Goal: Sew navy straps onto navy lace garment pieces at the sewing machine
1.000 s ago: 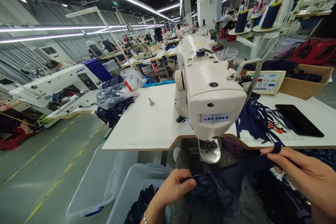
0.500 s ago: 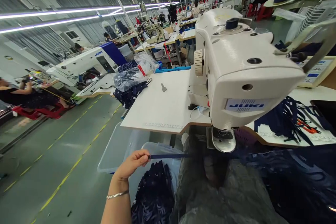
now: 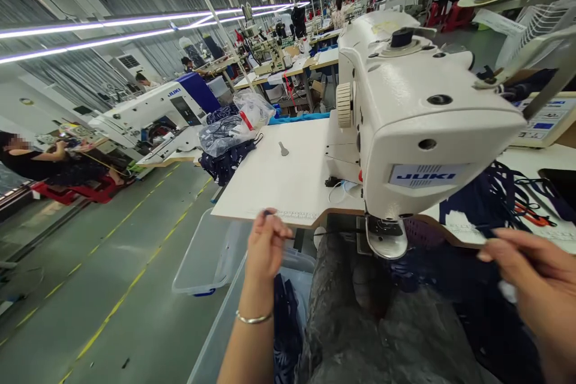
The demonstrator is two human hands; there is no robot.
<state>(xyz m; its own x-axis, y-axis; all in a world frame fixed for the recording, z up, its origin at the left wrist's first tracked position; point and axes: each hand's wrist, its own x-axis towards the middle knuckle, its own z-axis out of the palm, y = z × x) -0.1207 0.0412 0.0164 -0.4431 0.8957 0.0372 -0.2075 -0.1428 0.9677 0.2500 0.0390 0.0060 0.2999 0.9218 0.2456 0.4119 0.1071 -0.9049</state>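
Observation:
My left hand (image 3: pixel 269 243) is closed in a pinch on a narrow navy strap (image 3: pixel 333 233), which stretches right toward the sewing machine's (image 3: pixel 432 126) presser area. The strap looks thin and edge-on here. At the right, my right hand (image 3: pixel 531 270) has thumb and forefinger pressed together; what lies between them is too blurred to make out. Navy fabric (image 3: pixel 443 267) spreads over the lap, between the machine and my right hand. Under the left forearm, a clear plastic bin (image 3: pixel 216 336) holds more navy pieces (image 3: pixel 287 324).
On the white machine table (image 3: pixel 288 177) lies a small grey metal piece (image 3: pixel 283 149). Bagged navy garments (image 3: pixel 227 138) rest at its left edge. Navy straps (image 3: pixel 477 198) and orange-handled snips (image 3: pixel 533 214) lie on the right side. A person (image 3: pixel 40 159) sits far left.
My left hand has moved up and right, with the strap still in its fingers. My right hand has come into view at the right.

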